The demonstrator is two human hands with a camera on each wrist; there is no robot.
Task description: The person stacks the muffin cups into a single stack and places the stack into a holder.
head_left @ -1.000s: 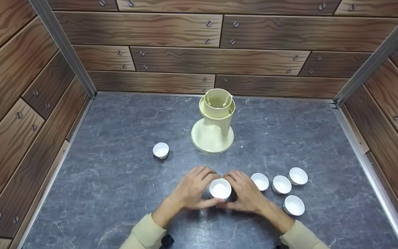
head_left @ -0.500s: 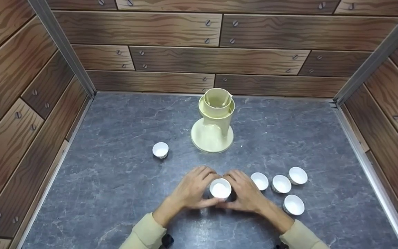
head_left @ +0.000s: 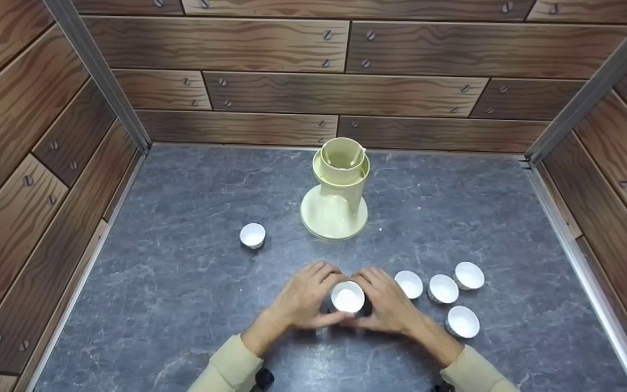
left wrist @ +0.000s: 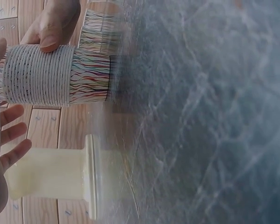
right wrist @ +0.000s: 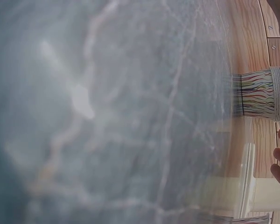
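a stack of small white paper cups with coloured squiggly lines on the sides was held upright on the grey marbled tabletop, nearest the person, cupped from both sides. the left hand was curled round its left side and the right hand round its right, fingers and thumbs wrapped about the stack, apparently so that the nested cups were kept steady while being handled. in the left wrist view the stack was seen as many tightly nested rims with a thumb pressed on it.

just to the right, four single white paper cups were stood open side up in a loose cluster, close to the right hand, probably within easy reach. one more lone white cup was set apart to the left, further back.

behind these, near the centre, a tall cream plastic dispenser tube on a round base was placed upright. the area was enclosed by wood-patterned panel walls.
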